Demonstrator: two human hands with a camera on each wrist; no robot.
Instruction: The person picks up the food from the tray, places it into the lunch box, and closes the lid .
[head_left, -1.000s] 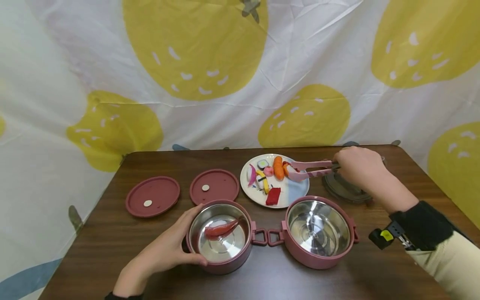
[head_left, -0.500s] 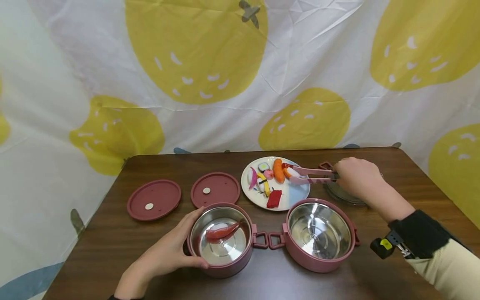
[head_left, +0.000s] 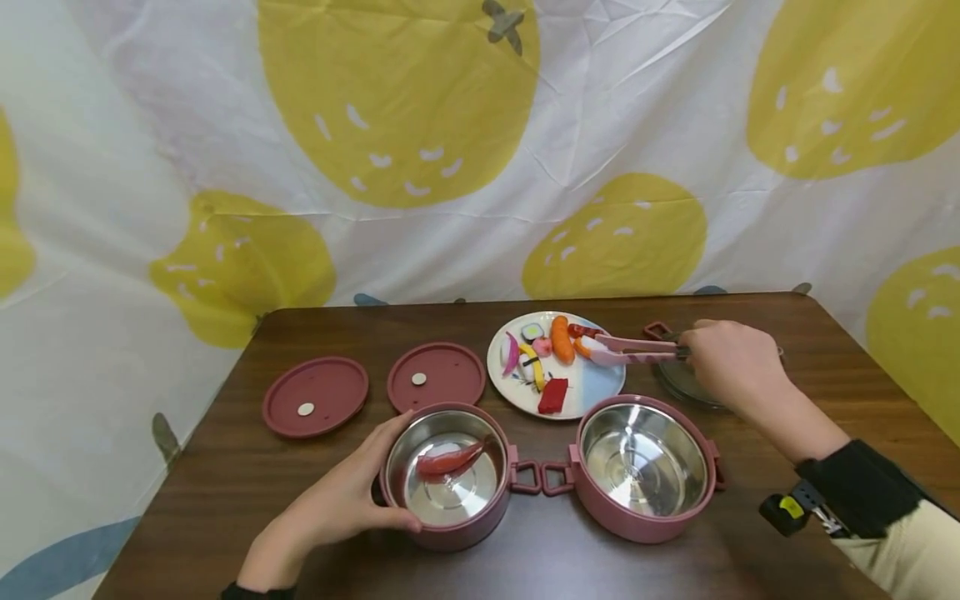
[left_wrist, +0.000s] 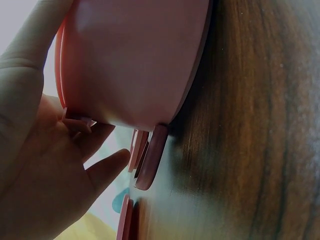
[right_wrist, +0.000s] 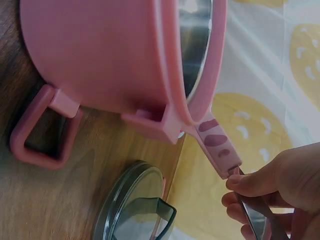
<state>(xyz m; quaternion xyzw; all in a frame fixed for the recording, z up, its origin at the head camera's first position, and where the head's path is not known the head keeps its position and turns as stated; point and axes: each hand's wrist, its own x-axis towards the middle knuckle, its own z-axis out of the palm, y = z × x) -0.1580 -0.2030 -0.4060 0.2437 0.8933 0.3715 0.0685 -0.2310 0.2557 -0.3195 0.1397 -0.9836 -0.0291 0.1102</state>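
Observation:
My left hand (head_left: pixel 341 500) holds the near left pink pot (head_left: pixel 491 523) by its side, thumb at the front of the rim. Inside that pot lies a reddish, fish-shaped toy food piece (head_left: pixel 450 460). My right hand (head_left: pixel 735 360) grips pink tongs (head_left: pixel 645 357) by the metal hinge end. The tongs' tips are around an orange-and-white toy sushi piece (head_left: pixel 588 348) at the right of the white plate (head_left: pixel 592 396). Also on the plate are an orange sausage (head_left: pixel 561 340), a red slab (head_left: pixel 553 396) and several other toy foods. A second pink pot (head_left: pixel 637 532) stands right of the first, with bare steel inside.
Two round dark-pink lids (head_left: pixel 315 400) lie on the table's left part. Under and beyond my right hand is a glass lid (right_wrist: pixel 132 200). The pots' facing handles (head_left: pixel 528 477) meet between them. A patterned cloth (head_left: pixel 420 100) hangs behind the table.
The tongs' arms have drawn closer together around the orange-and-white sushi piece, and my right hand has lowered slightly. My left hand keeps its hold on the pot. The head view has shifted slightly.

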